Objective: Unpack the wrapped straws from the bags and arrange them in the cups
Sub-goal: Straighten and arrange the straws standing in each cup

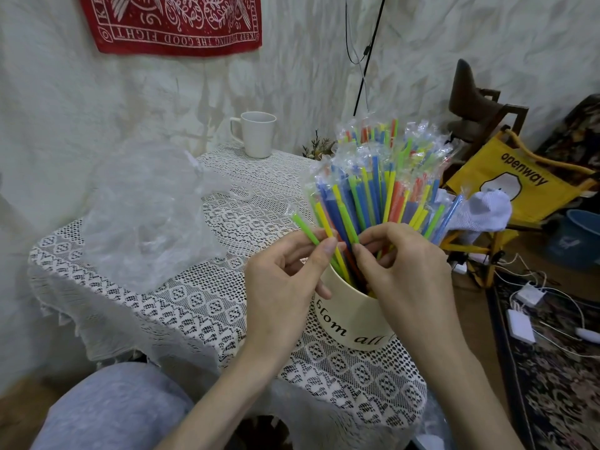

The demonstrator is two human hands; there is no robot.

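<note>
Soft even light, mild blur, warped edges

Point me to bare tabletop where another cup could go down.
Free lace runs between the white mug at the back and the cream cup, right of the crumpled plastic bag. Another patch lies at the near edge, in front of the bag. It is crowded around the straws where the left hand and right hand work.

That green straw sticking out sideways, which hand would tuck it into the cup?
Probably the left hand: it already pinches the green straw, which leans out left of the cream cup. The right hand is busy among the other straws.
</note>
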